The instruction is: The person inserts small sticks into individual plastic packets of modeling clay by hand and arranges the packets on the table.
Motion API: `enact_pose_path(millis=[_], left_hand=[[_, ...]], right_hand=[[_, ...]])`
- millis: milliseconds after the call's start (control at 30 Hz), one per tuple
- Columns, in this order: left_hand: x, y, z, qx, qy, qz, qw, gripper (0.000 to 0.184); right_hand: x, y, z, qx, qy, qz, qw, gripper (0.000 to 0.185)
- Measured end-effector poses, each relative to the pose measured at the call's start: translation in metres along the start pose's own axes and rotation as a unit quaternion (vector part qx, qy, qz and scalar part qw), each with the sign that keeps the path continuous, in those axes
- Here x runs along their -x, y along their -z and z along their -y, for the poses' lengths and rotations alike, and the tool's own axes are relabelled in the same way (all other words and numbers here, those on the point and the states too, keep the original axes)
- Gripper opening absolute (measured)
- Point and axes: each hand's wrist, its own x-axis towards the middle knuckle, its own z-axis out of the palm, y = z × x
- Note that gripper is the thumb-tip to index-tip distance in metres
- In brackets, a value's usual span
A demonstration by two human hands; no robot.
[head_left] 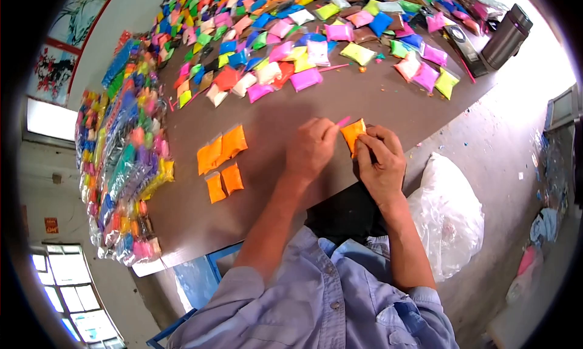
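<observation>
My right hand (pixel 382 161) pinches a small orange packet (pixel 353 136) between thumb and fingers, just above the table's near edge. Closed into a fist, my left hand (pixel 311 147) is just left of that packet. A thin pink stick (pixel 344 121) pokes out of its fingers toward the packet's upper end. Several more orange packets lie to the left: a larger pair, including one packet (pixel 233 142), and below it a smaller pair, including another packet (pixel 232 178).
A large heap of multicoloured packets (pixel 267 39) covers the table's (pixel 176 221) far side. Bundled bags of coloured packets (pixel 127 167) line the left edge. A dark flask (pixel 507 36) stands far right. A white plastic bag (pixel 447 215) sits right of my legs.
</observation>
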Motion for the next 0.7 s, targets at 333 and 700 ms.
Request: enact_pose_path(millis=[333, 700], left_hand=[[0.003, 0.008, -0.034, -0.041, -0.074, 0.074, 0.994, 0.01], [-0.042, -0.008, -0.013, -0.083, -0.092, 0.092, 0.988, 0.015]], right_hand=[[0.0, -0.001, 0.0, 0.009, 0.033, -0.016, 0.999, 0.012], [-0.002, 0.001, 0.0, 0.02, 0.036, -0.007, 0.999, 0.012]])
